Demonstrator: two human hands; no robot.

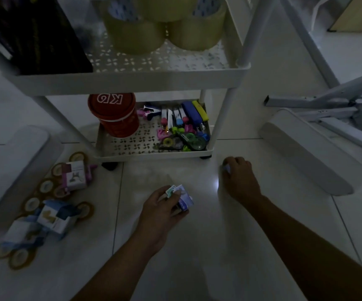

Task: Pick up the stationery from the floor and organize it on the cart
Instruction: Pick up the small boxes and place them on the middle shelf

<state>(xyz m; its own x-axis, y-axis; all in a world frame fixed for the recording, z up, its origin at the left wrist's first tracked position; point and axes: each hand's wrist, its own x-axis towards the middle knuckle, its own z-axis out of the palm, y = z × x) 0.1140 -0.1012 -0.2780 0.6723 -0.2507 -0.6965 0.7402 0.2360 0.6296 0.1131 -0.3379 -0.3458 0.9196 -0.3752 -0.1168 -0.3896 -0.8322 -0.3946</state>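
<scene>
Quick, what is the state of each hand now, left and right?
Left hand: closed, holding small boxes.
Right hand: fingers curled on a small pale item at the floor; what it is cannot be told.

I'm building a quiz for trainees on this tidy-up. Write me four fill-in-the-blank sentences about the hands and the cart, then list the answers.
The left hand holds small cardboard ___.
The right hand grips a small pale item down on the ___.
The red canister stands on the cart's ___ shelf.
The big tape rolls sit on the shelf ___ the red canister.
Missing words: boxes; floor; lower; above.
</scene>
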